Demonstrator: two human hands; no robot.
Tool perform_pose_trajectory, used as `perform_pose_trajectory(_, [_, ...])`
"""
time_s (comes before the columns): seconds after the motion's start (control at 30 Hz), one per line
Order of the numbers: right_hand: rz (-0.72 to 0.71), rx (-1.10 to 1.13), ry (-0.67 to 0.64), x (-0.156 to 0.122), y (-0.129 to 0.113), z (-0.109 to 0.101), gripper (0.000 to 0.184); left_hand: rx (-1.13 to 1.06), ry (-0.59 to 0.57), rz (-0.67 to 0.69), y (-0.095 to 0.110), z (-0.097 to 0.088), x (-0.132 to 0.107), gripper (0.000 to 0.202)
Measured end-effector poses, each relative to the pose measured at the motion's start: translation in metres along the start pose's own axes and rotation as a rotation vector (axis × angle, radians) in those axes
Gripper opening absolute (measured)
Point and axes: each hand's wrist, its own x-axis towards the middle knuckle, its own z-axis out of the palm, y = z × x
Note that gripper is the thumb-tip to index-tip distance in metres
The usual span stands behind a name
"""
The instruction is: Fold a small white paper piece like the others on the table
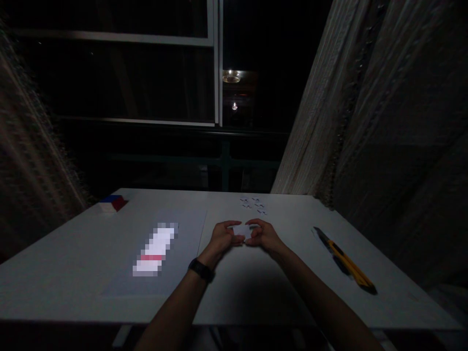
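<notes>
A small white piece of paper [242, 231] is held just above the table between my two hands. My left hand [224, 236] pinches its left side with thumb and fingers, and a dark band is on that wrist. My right hand [263, 234] grips the right side in the same way, so both hands are closed on the one piece. Beyond my hands, several small white cut pieces [247, 205] with dark marks lie in a loose group on the table. Their exact shape is too small to tell.
The white table [292, 292] carries a large pale sheet [190, 243] with a bright, pixelated area on it. A yellow utility knife [347, 265] lies at the right, its blade end pointing away. A blue, red and white block [112, 203] stands far left. Curtains [310, 107] hang on both sides.
</notes>
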Motion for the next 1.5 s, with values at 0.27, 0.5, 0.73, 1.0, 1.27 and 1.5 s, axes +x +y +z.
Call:
perform_pose_trajectory(0.27, [0.037,0.007,0.064,0.004,0.001,-0.005,0.051,0.032,0.014,0.034,0.001,0.004,0.000,0.056])
perform_pose_trajectory(0.5, [0.002,0.091,0.159,0.001,0.003,0.003,0.054,0.010,-0.027,0.064,0.006,0.003,-0.002,0.078])
perform_pose_trajectory(0.73, [0.027,0.110,0.132,-0.003,0.004,0.016,0.051,0.011,0.019,0.096,0.004,0.002,-0.005,0.057])
perform_pose_trajectory(1.0, [-0.011,0.047,0.110,-0.002,0.003,0.020,0.051,-0.024,0.013,0.109,0.003,-0.003,-0.002,0.056])
perform_pose_trajectory(1.27, [0.017,0.093,0.108,-0.004,0.000,0.016,0.053,-0.020,-0.067,0.092,0.003,-0.003,-0.003,0.070])
perform_pose_trajectory(1.5, [0.021,0.110,0.094,-0.005,0.002,0.019,0.052,0.007,-0.004,0.083,0.009,-0.001,-0.006,0.053])
